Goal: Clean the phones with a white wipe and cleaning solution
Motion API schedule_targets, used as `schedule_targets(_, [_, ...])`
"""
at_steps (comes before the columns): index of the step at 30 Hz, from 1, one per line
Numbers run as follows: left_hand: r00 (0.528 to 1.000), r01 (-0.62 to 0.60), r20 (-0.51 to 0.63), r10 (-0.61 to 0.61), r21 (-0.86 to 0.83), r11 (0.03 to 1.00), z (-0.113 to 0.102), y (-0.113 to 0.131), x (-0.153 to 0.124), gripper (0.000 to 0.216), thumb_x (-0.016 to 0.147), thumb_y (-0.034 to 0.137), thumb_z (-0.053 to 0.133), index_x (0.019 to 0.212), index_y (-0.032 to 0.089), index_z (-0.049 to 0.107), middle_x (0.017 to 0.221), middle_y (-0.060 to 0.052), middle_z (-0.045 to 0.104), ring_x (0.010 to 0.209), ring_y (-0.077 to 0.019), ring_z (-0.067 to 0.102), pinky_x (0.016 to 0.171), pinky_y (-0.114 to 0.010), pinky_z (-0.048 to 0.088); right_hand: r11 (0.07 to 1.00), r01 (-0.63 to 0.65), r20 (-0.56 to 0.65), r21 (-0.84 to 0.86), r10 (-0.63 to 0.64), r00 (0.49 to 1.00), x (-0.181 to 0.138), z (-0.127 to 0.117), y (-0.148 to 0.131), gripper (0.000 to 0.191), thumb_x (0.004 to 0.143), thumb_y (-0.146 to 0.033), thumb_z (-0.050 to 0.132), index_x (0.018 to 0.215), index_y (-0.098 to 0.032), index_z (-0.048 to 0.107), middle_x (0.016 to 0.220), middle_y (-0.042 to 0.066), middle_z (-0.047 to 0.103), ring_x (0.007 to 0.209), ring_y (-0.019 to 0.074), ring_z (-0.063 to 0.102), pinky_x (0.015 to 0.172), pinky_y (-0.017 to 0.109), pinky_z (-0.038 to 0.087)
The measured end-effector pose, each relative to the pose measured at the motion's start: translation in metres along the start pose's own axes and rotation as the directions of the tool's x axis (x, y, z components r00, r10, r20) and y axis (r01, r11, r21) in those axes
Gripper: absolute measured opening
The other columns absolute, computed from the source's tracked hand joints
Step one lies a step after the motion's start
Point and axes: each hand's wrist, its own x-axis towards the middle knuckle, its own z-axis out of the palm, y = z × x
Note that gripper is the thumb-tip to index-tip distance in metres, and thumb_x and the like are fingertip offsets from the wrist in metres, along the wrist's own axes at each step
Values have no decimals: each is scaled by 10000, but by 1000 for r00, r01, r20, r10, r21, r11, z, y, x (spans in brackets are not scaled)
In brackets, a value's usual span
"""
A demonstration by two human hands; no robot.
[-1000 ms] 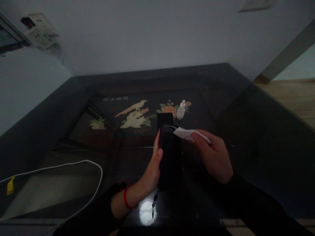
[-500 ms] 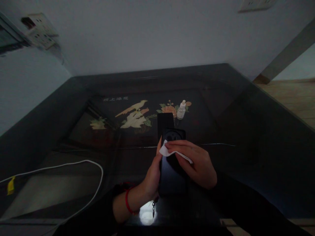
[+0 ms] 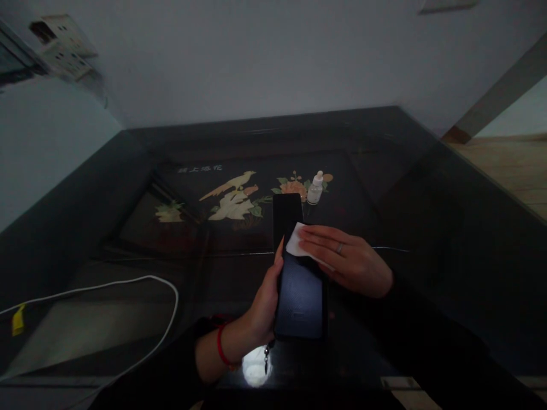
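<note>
My left hand (image 3: pixel 265 302) grips a black phone (image 3: pixel 299 299) by its left edge, holding it over the dark table. A red cord circles that wrist, and a small charm hangs from the phone's lower corner. My right hand (image 3: pixel 350 259), a ring on one finger, lies with fingers stretched flat and presses a white wipe (image 3: pixel 297 242) onto the phone's upper end. A second black phone (image 3: pixel 287 215) lies flat on the table just beyond. A small clear dropper bottle (image 3: pixel 315 188) stands upright behind it.
The dark glass-topped table (image 3: pixel 410 188) has a bird-and-flower inlay (image 3: pixel 233 199). A white cable (image 3: pixel 128 285) loops across the left side, with a yellow tag (image 3: pixel 17 320). Wall sockets (image 3: pixel 60 42) sit at upper left. A wooden floor (image 3: pixel 517 165) shows at right.
My right hand carried the wipe from the right of the phone onto its surface, then slid it up to the phone's top end. The fingers flattened out. The left hand stayed put.
</note>
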Motion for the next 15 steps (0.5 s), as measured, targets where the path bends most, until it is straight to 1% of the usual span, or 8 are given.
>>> schedule_targets(3, [992, -108, 66, 107, 6, 994, -2, -1, 1, 727, 871, 494, 510, 1499, 354, 171, 1203, -115, 610, 912, -296, 637, 734, -578, 545, 999, -41, 18, -30, 41, 999, -2, -2, 2, 253, 913, -86, 467, 1104, -66, 632, 1162, 181, 684, 1157, 257, 616, 919, 371, 579])
schedule_targets(6, [977, -197, 91, 195, 9, 980, -4, -2, 4, 750, 861, 488, 532, 1491, 424, 129, 1374, -96, 506, 978, -307, 621, 738, -579, 549, 995, -92, 40, -30, 93, 995, -4, -9, 0, 245, 905, -95, 480, 1080, -95, 651, 1079, 151, 721, 1075, 246, 663, 858, 360, 601])
schedule_targets(8, [972, -220, 87, 218, 19, 975, -6, -3, 6, 744, 858, 498, 535, 1485, 446, 137, 1412, -75, 475, 1001, -306, 617, 745, -558, 556, 987, -159, 61, 37, 157, 986, -4, -13, -5, 243, 904, -106, 478, 1055, -123, 668, 1024, 120, 739, 1004, 226, 689, 813, 338, 607])
schedule_targets(10, [971, -228, 82, 224, 39, 973, -7, -3, 7, 733, 850, 512, 546, 1478, 454, 172, 1423, -57, 468, 1003, -295, 621, 776, -532, 556, 944, -281, 74, 176, 271, 960, -1, -14, -11, 242, 910, -125, 476, 1032, -145, 684, 995, 91, 745, 953, 198, 700, 801, 307, 598])
schedule_targets(11, [970, -235, 79, 231, 45, 971, -6, -2, 7, 734, 844, 516, 555, 1475, 456, 185, 1422, -49, 471, 1004, -287, 623, 798, -520, 553, 897, -365, 81, 252, 356, 931, 0, -14, -15, 242, 917, -139, 475, 1025, -157, 691, 988, 76, 747, 934, 184, 704, 797, 289, 592])
schedule_targets(12, [969, -238, 78, 234, 47, 970, -6, -2, 7, 741, 838, 520, 563, 1474, 458, 188, 1417, -45, 479, 1005, -282, 625, 818, -512, 548, 831, -457, 85, 319, 455, 887, 2, -13, -17, 241, 926, -159, 476, 1020, -169, 698, 984, 60, 749, 918, 174, 708, 786, 273, 589])
schedule_targets(14, [972, -226, 76, 223, 39, 973, -5, -1, 7, 768, 831, 531, 570, 1477, 465, 160, 1394, -49, 505, 1011, -285, 627, 830, -518, 540, 678, -612, 61, 408, 648, 759, 4, -10, -21, 243, 944, -207, 475, 1020, -194, 705, 971, 32, 755, 886, 165, 717, 745, 251, 588])
schedule_targets(15, [975, -210, 76, 207, 35, 977, -4, -1, 6, 784, 829, 538, 568, 1480, 469, 137, 1378, -55, 521, 1011, -292, 629, 823, -531, 538, 618, -659, 29, 428, 720, 693, 5, -9, -22, 246, 951, -225, 472, 1023, -203, 706, 971, 25, 756, 881, 165, 719, 738, 249, 588])
